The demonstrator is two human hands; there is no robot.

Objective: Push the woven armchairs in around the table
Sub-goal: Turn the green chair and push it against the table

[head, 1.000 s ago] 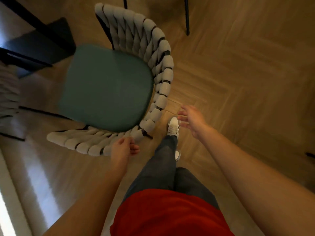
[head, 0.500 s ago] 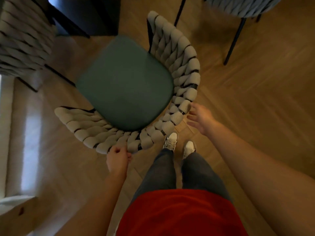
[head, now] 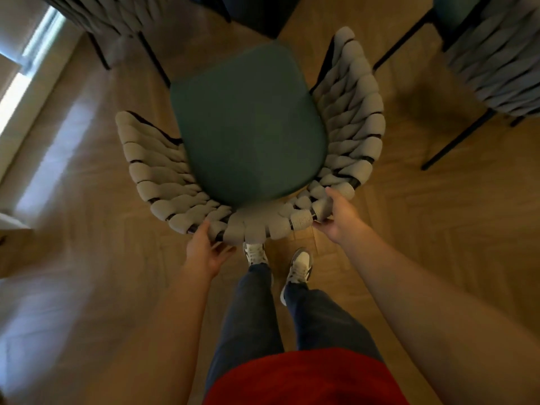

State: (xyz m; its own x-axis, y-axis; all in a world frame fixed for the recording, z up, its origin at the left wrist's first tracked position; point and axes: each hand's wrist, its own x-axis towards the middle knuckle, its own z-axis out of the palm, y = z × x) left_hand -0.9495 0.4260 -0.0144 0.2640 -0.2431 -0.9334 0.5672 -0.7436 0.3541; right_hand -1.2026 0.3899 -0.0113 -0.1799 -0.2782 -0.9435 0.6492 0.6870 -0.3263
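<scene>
The woven armchair (head: 251, 141) occupies the centre of the frame, seen from above. Its teal seat cushion (head: 248, 124) is enclosed on three sides by a curved back of thick grey woven cord on a black frame. The open front of the seat faces the top of the frame, toward the dark table (head: 257, 13) at the upper centre edge.

The left hand (head: 204, 249) is at the lower left of the curved back rim. Its fingers reach onto the cord and the thumb lies below the rim; how tightly it closes cannot be determined. The right hand (head: 336, 214) is at the lower right of the rim, thumb over the top of the cord and fingers curled beneath, gripping it.

Two white sneakers (head: 255, 254) stand on the wooden herringbone floor (head: 438, 229), just below the chair back.

A second woven armchair (head: 491, 59) stands at the upper right. A third woven armchair (head: 102, 16) stands at the upper left. A bright window (head: 26, 71) lies along the left edge.
</scene>
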